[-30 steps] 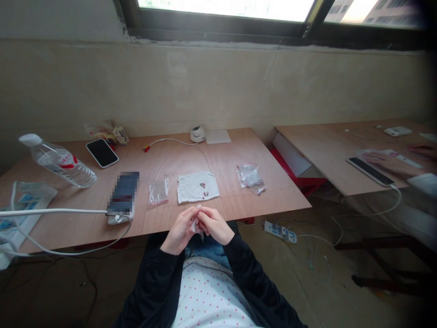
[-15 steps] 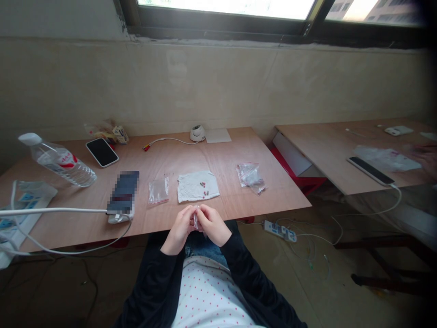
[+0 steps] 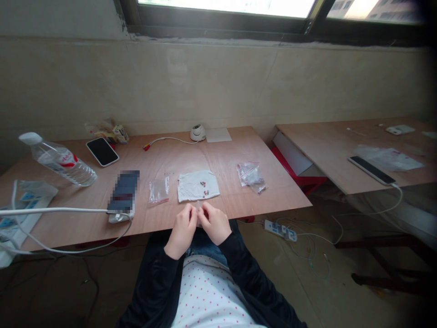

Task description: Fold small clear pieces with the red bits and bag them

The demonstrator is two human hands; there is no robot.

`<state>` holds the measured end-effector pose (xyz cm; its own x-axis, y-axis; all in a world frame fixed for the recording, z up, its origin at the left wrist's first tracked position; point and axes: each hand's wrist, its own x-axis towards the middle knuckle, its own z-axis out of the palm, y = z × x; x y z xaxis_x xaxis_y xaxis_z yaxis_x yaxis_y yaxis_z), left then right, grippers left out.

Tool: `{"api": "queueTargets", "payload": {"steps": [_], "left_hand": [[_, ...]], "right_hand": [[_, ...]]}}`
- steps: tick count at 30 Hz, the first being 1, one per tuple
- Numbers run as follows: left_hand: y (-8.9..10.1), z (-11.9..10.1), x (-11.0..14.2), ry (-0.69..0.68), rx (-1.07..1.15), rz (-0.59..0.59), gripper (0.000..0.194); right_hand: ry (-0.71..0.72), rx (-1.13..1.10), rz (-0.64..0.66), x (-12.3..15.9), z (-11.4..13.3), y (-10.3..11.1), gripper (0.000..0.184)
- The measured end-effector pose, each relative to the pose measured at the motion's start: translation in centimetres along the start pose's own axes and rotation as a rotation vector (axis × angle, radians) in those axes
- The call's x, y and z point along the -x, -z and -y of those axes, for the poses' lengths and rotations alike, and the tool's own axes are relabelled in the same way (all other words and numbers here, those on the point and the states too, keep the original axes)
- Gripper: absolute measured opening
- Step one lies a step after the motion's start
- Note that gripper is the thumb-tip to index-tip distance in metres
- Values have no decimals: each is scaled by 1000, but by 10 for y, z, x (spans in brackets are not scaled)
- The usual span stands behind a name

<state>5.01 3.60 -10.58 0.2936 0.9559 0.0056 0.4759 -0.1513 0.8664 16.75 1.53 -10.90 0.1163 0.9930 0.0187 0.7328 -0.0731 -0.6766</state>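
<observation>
At the table's near edge, my left hand (image 3: 183,228) and my right hand (image 3: 214,222) are close together, both closed in a pinch. Between their fingertips shows a bit of a small clear plastic bag (image 3: 198,205); most of it is hidden by the fingers. Just beyond the hands a white cloth (image 3: 187,186) lies flat, bearing several tiny reddish and metallic pieces (image 3: 205,193), too small to name. To its left lies a flat clear zip bag (image 3: 159,190) with a red strip. A bunch of similar zip bags (image 3: 251,176) is to the right.
On the left are a tilted water bottle (image 3: 64,161), a phone (image 3: 102,151), and a blurred-out device (image 3: 123,193) with white cables. A dome camera (image 3: 197,132) stands at the back. Another table (image 3: 327,155) holds a charging phone (image 3: 371,170). A power strip (image 3: 280,231) lies on the floor.
My hands have turned, knuckles up, and my left hand has shifted slightly right; the bag now shows less between them. A blurred hand at the far right table has gone from view.
</observation>
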Motion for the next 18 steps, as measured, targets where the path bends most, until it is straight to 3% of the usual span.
{"api": "queueTargets", "payload": {"steps": [4,12,18], "left_hand": [[4,0,-1,-43,-149,-87,21],[13,-4,-1,-167,-124,-150,7],[11,-9,1,-254,-506,-98,15]], "right_hand": [[-6,69,-59,0,0,1,21],[-9,75,-104,1,2,6,24],[17,21,-113,4,6,2,23]]}}
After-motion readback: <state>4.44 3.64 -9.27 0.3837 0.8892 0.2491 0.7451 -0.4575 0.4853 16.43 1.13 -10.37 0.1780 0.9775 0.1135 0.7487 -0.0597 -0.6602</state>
